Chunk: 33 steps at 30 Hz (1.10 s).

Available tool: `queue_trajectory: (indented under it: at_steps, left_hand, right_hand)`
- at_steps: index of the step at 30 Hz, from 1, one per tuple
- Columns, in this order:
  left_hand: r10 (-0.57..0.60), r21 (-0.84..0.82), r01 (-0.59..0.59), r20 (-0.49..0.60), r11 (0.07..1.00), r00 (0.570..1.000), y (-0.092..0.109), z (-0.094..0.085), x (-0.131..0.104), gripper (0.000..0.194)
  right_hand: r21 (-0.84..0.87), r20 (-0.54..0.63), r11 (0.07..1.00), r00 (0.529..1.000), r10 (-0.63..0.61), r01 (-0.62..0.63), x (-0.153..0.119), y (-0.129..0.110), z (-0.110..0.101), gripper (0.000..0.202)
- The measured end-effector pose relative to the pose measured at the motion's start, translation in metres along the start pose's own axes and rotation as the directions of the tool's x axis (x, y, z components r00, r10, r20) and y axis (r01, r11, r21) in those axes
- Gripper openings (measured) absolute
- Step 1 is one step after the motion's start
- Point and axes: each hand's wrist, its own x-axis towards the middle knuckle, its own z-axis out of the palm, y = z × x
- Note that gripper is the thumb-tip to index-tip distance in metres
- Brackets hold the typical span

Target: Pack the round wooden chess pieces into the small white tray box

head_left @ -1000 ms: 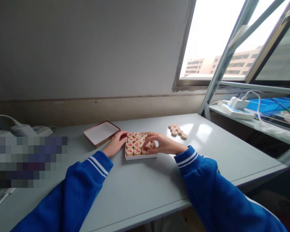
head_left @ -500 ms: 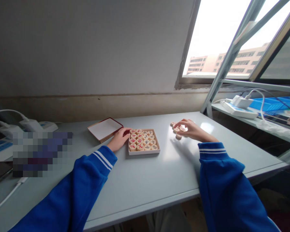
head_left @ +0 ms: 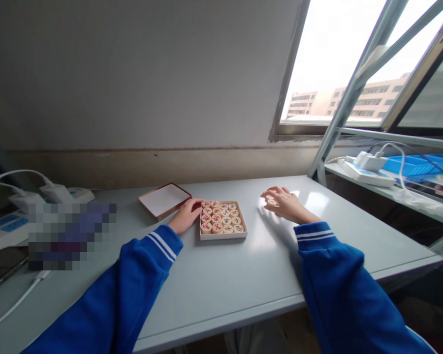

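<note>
While touching the left wall of the box [head_left: 223,237] with the left hand [head_left: 186,216], have the right hand [head_left: 287,205] over the loose pieces [head_left: 271,200], well off to the right. Have left fingers bent against that wall; can't tell how wide or whether gripping it. Have right fingers slightly parted around the loose pieces; can't tell whether holding one.

Find the box flat near mid-surface [head_left: 214,290], packed with round pieces [head_left: 222,217] in rows, red-marked left, dark-marked right. See the lid [head_left: 165,199] just behind the left hand, hollow side up; can't tell if touching.

Get a broad open strip from box to front edge, another between box and right hand, more out to the right edge. Stopped at the back by the wall [head_left: 151,98]. Crowded at left by a power strip [head_left: 7,223], a cable [head_left: 22,299] and something pixelated.

Lit by a window [head_left: 325,64], with glare on the grey surface. At right, note a shelf [head_left: 424,204] carrying a blue tray [head_left: 415,166].
</note>
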Motion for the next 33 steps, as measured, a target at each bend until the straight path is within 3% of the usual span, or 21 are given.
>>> queue_trajectory:
  at_steps: [5, 8, 11, 13, 16, 18, 21, 25, 30, 33]
  left_hand:
    - [0.002, 0.025, -0.002, 0.006, 1.0, 1.0, -0.003, 0.001, 0.001, 0.028]
    - [0.014, 0.042, -0.014, -0.001, 0.999, 1.0, -0.003, 0.0, 0.001, 0.028]
    - [0.018, 0.058, -0.018, -0.008, 0.998, 1.0, 0.0, 0.0, 0.001, 0.027]
    - [0.009, 0.057, -0.008, -0.014, 0.998, 1.0, 0.001, 0.0, 0.001, 0.026]
    - [-0.007, 0.038, 0.008, -0.021, 0.999, 1.0, 0.003, 0.0, 0.0, 0.024]
    - [-0.008, 0.015, 0.008, -0.021, 1.0, 1.0, 0.004, 0.0, -0.001, 0.023]
    - [-0.009, -0.018, 0.009, -0.023, 1.0, 1.0, 0.006, -0.001, -0.003, 0.021]
    - [-0.022, -0.041, 0.022, -0.02, 0.999, 1.0, 0.008, -0.002, -0.002, 0.018]
    - [-0.041, -0.04, 0.041, -0.015, 0.998, 0.999, 0.005, -0.002, 0.0, 0.019]
    - [-0.041, -0.019, 0.04, -0.025, 0.999, 0.999, 0.002, -0.002, 0.001, 0.021]
  right_hand:
    - [-0.117, -0.114, 0.993, 0.993, -0.017, 0.003, 0.009, 0.0, 0.029, 0.044]
    - [-0.091, -0.061, 0.99, 0.993, 0.103, -0.108, 0.01, 0.013, 0.035, 0.048]
    - [0.01, 0.001, 0.978, 0.978, 0.209, -0.209, 0.011, 0.016, 0.028, 0.051]
    - [0.111, -0.057, 0.983, 0.986, 0.156, -0.149, 0.015, 0.004, 0.02, 0.051]
    - [0.228, -0.191, 0.963, 0.976, -0.102, 0.145, 0.024, -0.033, 0.011, 0.046]
    - [0.254, -0.123, 0.917, 0.951, -0.285, 0.308, 0.031, -0.064, 0.009, 0.045]
    - [0.224, -0.022, 0.878, 0.902, -0.43, 0.424, 0.04, -0.101, 0.01, 0.045]
    - [0.2, -0.039, 0.87, 0.891, -0.452, 0.45, 0.043, -0.117, 0.012, 0.043]
    - [0.239, -0.127, 0.881, 0.913, -0.388, 0.407, 0.045, -0.108, 0.018, 0.021]
    - [0.286, -0.192, 0.881, 0.923, -0.333, 0.378, 0.051, -0.098, 0.019, 0.019]
